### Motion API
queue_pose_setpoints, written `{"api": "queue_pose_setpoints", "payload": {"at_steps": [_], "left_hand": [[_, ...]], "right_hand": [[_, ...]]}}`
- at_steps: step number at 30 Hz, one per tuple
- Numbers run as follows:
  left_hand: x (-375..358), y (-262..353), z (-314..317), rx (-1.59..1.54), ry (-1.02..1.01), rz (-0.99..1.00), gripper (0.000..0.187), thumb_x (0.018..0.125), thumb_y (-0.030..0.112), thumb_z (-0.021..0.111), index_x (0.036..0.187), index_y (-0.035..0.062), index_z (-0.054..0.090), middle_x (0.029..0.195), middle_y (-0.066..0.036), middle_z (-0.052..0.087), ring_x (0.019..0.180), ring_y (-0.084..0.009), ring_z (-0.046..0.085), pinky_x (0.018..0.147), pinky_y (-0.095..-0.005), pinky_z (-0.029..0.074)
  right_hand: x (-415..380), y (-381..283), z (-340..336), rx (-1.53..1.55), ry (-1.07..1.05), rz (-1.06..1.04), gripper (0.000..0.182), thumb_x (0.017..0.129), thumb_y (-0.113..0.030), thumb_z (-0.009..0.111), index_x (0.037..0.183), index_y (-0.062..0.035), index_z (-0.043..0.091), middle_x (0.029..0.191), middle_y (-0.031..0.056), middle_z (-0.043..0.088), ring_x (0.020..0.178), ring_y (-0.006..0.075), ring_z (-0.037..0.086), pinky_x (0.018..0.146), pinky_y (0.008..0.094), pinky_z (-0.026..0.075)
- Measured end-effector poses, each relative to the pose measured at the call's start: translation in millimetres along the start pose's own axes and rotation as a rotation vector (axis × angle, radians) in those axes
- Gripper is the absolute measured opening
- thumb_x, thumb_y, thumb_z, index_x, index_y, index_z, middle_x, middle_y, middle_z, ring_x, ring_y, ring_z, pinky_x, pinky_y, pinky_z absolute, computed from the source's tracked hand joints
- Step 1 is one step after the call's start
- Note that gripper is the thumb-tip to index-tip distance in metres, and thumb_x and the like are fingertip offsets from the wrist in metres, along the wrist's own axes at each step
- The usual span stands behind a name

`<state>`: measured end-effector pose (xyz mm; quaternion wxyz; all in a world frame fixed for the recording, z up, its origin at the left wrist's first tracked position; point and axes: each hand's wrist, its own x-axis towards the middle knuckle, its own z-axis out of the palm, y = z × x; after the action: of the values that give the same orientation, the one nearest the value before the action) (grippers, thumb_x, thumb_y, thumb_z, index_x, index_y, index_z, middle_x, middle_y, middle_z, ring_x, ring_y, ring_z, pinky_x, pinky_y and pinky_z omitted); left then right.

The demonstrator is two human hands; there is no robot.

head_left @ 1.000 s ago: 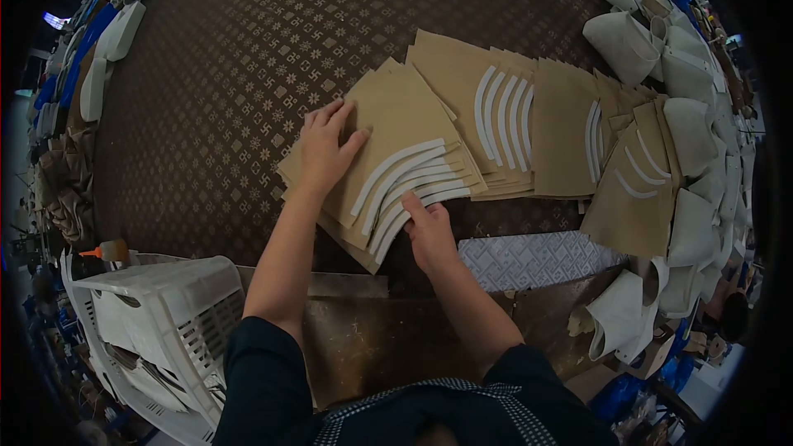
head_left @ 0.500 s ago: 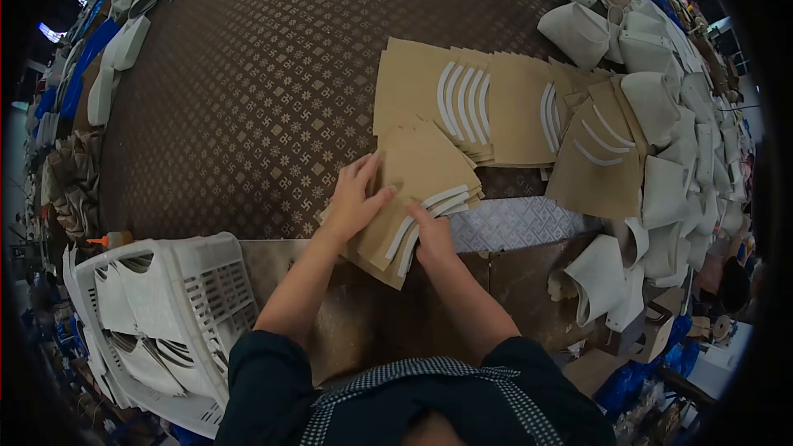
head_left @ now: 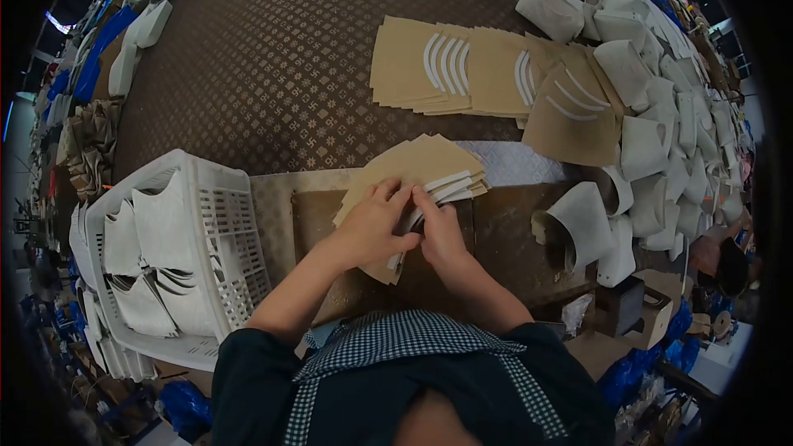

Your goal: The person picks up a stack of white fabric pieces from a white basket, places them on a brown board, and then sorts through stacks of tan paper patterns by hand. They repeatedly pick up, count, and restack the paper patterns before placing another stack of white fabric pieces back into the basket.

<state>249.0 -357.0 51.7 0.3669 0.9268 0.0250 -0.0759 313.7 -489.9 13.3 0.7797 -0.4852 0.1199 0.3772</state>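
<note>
A fanned stack of tan sheet pieces (head_left: 421,158) with white curved strips along one edge lies at the front of the table, close to my body. My left hand (head_left: 373,230) rests over the pieces, its fingers bent onto them and its thumb pointing toward the right hand. On the striped edge, my right hand (head_left: 439,235) grips the stack, with its fingertips close to the left ones. Both hands partly cover the strips, so the exact finger contact is hidden. Farther back lie more overlapping tan pieces (head_left: 405,62) with similar white strips.
At left stands a white plastic basket (head_left: 235,235) holding white curved pieces. White folded pieces (head_left: 632,66) are heaped along the right side. A brown patterned cloth (head_left: 248,74) covers the table, and a pale patterned strip (head_left: 520,163) lies near its front edge.
The view has shifted, and the held stack is now nearer my body. My left hand has moved across the pieces toward the right hand, and the fingertips now nearly meet.
</note>
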Motion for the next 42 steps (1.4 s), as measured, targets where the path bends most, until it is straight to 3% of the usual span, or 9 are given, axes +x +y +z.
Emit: {"api": "queue_pose_setpoints", "payload": {"at_steps": [5,7,10,14,20,27,35,38,42], "left_hand": [[-21.2,25.9,-11.3,0.028,-0.332,-0.138,0.077,0.073,0.033,0.069,0.138,0.0044,0.039,0.123,-0.025,0.053,0.112,-0.0403,0.054,0.093,-0.0434,0.047],[-24.4,3.6,14.4,0.060,-0.331,-0.172,0.069,0.074,0.027,0.067,0.135,0.0046,0.043,0.117,-0.025,0.057,0.107,-0.0387,0.058,0.089,-0.0435,0.048],[-26.2,-11.4,30.1,0.107,-0.262,-0.186,0.056,0.077,0.018,0.062,0.130,0.0051,0.048,0.105,-0.024,0.063,0.098,-0.0401,0.061,0.085,-0.0466,0.048],[-31.3,-25.5,26.5,0.150,-0.134,-0.190,0.045,0.078,0.010,0.057,0.122,0.0050,0.054,0.100,-0.024,0.064,0.096,-0.0387,0.062,0.083,-0.0473,0.049],[-62.4,23.5,-24.6,0.071,-0.113,-0.188,0.046,0.077,0.008,0.056,0.122,0.0050,0.054,0.098,-0.022,0.066,0.096,-0.0373,0.062,0.083,-0.0456,0.049],[-54.0,-15.9,47.5,0.324,-0.209,-0.433,0.031,0.078,0.020,0.062,0.105,0.0058,0.060,0.090,-0.018,0.068,0.089,-0.0370,0.064,0.078,-0.0458,0.050],[-88.9,12.1,9.8,-0.091,0.108,-0.060,0.033,0.080,0.013,0.062,0.113,0.0087,0.060,0.096,-0.018,0.065,0.089,-0.0377,0.063,0.077,-0.0425,0.051],[-110.5,15.6,1.8,-0.287,0.193,0.142,0.035,0.081,0.011,0.065,0.114,0.0036,0.057,0.106,-0.020,0.062,0.096,-0.0357,0.062,0.079,-0.0404,0.050],[-119.0,-26.1,60.4,-0.531,0.360,0.129,0.037,0.086,0.014,0.066,0.119,0.0007,0.057,0.114,-0.015,0.062,0.097,-0.0287,0.062,0.084,-0.0360,0.050]], "right_hand": [[-43.6,33.5,-21.2,0.112,-0.145,0.232,0.031,0.095,-0.018,0.053,0.119,0.0022,0.055,0.114,0.0099,0.059,0.106,0.0188,0.057,0.086,0.0348,0.049],[-52.5,42.3,-19.9,0.086,-0.203,0.287,0.033,0.093,-0.028,0.057,0.114,-0.0027,0.058,0.106,0.0068,0.061,0.093,0.0160,0.061,0.080,0.0305,0.049],[-58.2,58.5,-24.8,-0.104,-0.150,0.294,0.035,0.095,-0.023,0.053,0.121,0.0014,0.053,0.113,0.0090,0.060,0.105,0.0179,0.057,0.086,0.0334,0.048],[-42.6,50.4,-56.7,-0.473,-0.280,0.069,0.046,0.090,-0.021,0.063,0.129,-0.0011,0.049,0.118,0.0109,0.058,0.104,0.0183,0.058,0.089,0.0322,0.047],[-20.1,54.5,-102.5,-0.699,-0.006,-0.387,0.068,0.081,-0.019,0.074,0.137,-0.0032,0.038,0.117,0.0105,0.057,0.099,0.0146,0.056,0.087,0.0313,0.048],[-6.8,75.0,-90.0,-0.381,-0.062,0.104,0.069,0.085,-0.027,0.069,0.142,-0.0077,0.035,0.121,0.0046,0.056,0.104,0.0160,0.054,0.082,0.0312,0.047],[-14.2,51.6,-95.6,-0.253,-0.440,-0.222,0.095,0.080,-0.009,0.072,0.151,-0.0086,0.011,0.149,0.0118,0.032,0.132,0.0256,0.037,0.107,0.0379,0.035],[-32.5,10.8,-74.3,-0.286,-0.473,-0.326,0.096,0.076,-0.005,0.073,0.151,-0.0086,0.013,0.146,0.0157,0.037,0.131,0.0274,0.040,0.108,0.0394,0.036],[-64.7,-20.4,-62.7,-0.668,-0.506,-0.341,0.062,0.070,0.000,0.073,0.126,-0.0022,0.047,0.113,0.0115,0.055,0.101,0.0201,0.058,0.085,0.0315,0.050]]}}
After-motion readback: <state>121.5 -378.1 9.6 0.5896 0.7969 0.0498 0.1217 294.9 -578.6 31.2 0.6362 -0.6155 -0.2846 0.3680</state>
